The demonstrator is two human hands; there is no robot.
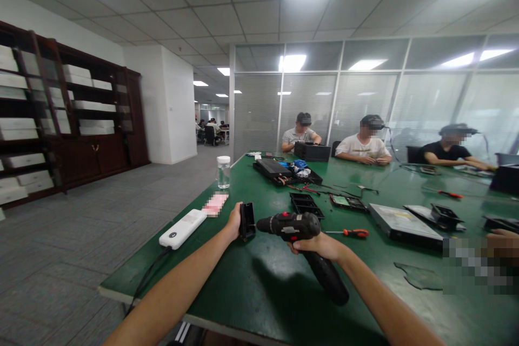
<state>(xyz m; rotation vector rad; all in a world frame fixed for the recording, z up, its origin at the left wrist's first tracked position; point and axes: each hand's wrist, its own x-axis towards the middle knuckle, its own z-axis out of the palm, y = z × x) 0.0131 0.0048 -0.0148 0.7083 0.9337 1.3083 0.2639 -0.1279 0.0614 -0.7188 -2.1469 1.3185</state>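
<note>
In my right hand (pixel 318 246) is a black cordless drill (pixel 290 225), gripped by its handle and lying level, chuck to the left. My left hand (pixel 234 221) closes around the side of a small black plastic bracket (pixel 247 220) that stands upright on the table. The drill's tip points at the bracket's right side; whether they touch I cannot tell. Behind the drill lies another black plastic frame (pixel 307 204) with compartments. A screwdriver (pixel 352 233) with an orange and black handle rests just right of my right hand.
On the green table (pixel 219 286) are a white power bank (pixel 183 228) with a cable, a lidded clear jar (pixel 223 172), a hard drive (pixel 347 203), a silver optical drive (pixel 405 225) and a dark glass-like shard (pixel 419 275). Several people sit beyond; another person's hand (pixel 504 243) is at right.
</note>
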